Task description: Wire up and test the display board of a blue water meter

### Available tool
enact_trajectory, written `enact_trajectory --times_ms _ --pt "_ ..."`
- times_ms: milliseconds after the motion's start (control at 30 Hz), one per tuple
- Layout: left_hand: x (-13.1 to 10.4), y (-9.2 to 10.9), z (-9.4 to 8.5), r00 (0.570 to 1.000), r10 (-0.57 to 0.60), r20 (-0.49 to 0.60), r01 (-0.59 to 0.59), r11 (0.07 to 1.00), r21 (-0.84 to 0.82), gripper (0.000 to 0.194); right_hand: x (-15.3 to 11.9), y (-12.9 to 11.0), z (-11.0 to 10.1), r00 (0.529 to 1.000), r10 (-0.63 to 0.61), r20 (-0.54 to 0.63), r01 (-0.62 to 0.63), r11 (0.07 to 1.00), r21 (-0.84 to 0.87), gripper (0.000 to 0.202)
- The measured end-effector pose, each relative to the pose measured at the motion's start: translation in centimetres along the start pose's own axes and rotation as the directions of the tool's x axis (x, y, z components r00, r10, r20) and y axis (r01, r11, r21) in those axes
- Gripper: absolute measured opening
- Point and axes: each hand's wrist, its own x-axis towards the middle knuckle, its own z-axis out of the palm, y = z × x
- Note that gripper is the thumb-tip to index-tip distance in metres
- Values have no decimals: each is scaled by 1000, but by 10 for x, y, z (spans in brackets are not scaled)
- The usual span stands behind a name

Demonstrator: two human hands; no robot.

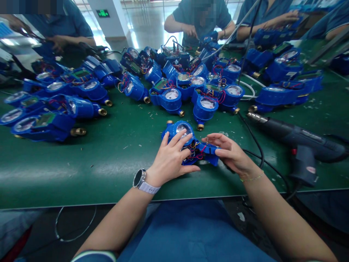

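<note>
- Clothes [196,233]: one person's, blue, nearest of all.
- Table [120,171]: one, green, crossing the whole view.
- Co-workers [185,16]: four, seen only in part, beyond the table.
- Other meters [172,95]: at least fifteen, blue, overlapping too much for an exact count.
- Heat gun [302,136]: one, lying at right, nozzle [257,117] pointing left.
- Meter [173,128]: one, near the table's front edge, before the person. Its long axis slants from the dial [188,126], far left, to the opened case [212,160], near right; one visible brass end [169,122] points away from the person.
- Left hand [170,156]: fingers spread over the meter, thumb stretched rightward.
- Right hand [233,154]: fingers curved, thumb at the case's edge; whether the fingertips pinch anything cannot be told.
- Watch [139,178]: one, left wrist.
- Bracelet [253,178]: one, thin, right wrist.
- Wires [200,157]: several, some red, partly hidden.
</note>
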Motion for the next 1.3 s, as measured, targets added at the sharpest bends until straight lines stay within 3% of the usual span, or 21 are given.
enact_trajectory --times_ms 267,433,533,700,933,1067,1300 --pt "0 0 -4 997 -72 -24 69 991 -114 22 10 -9 -7 996 38 82 -33 998 -62 59" --pt "4 1 -8 984 -169 -62 158 975 -159 5 7 -8 -10 991 -11 136 30 990 -138 63" --pt "11 2 -10 983 -180 -18 178 979 -96 15 4 -9 -10 983 -36 181 72 977 -198 60" --pt "25 5 -12 987 -150 59 150 989 -5 13 -1 -16 -7 982 -43 185 98 948 -301 61" --pt "27 0 -13 980 -201 4 201 979 -46 31 -11 -17 -2 987 -96 131 152 832 -534 64" --pt "25 -4 -11 979 -202 -15 201 978 -62 32 -19 -8 -4 991 -109 79 134 856 -499 65" --pt "25 -3 -11 982 -190 -18 189 981 -45 21 -24 9 -9 998 -49 -42 36 963 -268 65"
